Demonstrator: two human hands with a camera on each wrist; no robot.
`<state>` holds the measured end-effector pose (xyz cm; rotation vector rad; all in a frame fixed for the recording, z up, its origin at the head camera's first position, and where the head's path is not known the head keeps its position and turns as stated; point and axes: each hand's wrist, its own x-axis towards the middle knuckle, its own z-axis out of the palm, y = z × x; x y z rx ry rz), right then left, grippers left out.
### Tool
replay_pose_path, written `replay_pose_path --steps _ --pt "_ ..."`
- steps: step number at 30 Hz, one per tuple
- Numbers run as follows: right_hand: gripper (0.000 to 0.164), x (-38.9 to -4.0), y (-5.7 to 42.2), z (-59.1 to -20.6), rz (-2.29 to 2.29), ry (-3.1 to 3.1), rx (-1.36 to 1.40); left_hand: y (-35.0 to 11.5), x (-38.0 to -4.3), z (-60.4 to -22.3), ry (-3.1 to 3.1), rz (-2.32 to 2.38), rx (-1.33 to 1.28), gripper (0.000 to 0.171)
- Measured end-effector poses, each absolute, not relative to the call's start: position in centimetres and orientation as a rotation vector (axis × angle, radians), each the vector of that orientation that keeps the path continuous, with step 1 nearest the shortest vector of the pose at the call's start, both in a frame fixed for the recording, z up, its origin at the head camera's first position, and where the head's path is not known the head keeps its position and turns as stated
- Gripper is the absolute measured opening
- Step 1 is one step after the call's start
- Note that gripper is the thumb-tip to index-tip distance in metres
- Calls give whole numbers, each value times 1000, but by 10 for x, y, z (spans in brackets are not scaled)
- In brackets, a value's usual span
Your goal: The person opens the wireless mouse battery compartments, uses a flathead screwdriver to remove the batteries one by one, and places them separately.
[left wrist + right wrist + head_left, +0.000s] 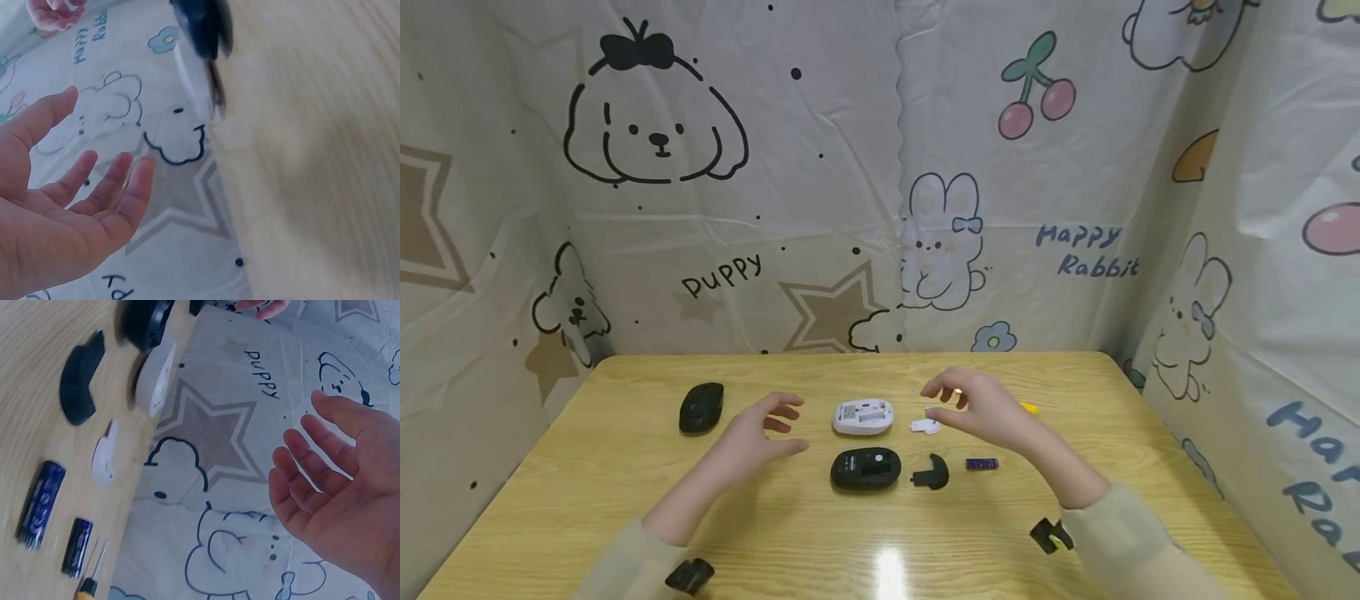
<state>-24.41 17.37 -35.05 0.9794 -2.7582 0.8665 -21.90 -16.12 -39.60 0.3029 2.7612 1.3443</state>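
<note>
My left hand hovers over the table with its fingers loosely bent and nothing in them. To its right lie a white mouse and a black mouse, both underside up with their battery bays exposed. My right hand is raised near the white battery cover, likewise holding nothing. A black battery cover lies beside the black mouse. Two dark blue batteries show in the right wrist view, a nearer battery and a farther battery.
Another black mouse sits right side up at the back left. A screwdriver with a yellow and black handle lies beyond the batteries, partly behind my right hand in the head view. A printed cloth hangs behind the wooden table.
</note>
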Motion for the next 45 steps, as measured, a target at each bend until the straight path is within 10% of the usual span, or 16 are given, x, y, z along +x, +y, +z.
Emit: replay_pose_path --steps 45 --pt "51 -263 24 -351 1463 -2676 1029 -269 -227 -401 2951 1656 10 68"
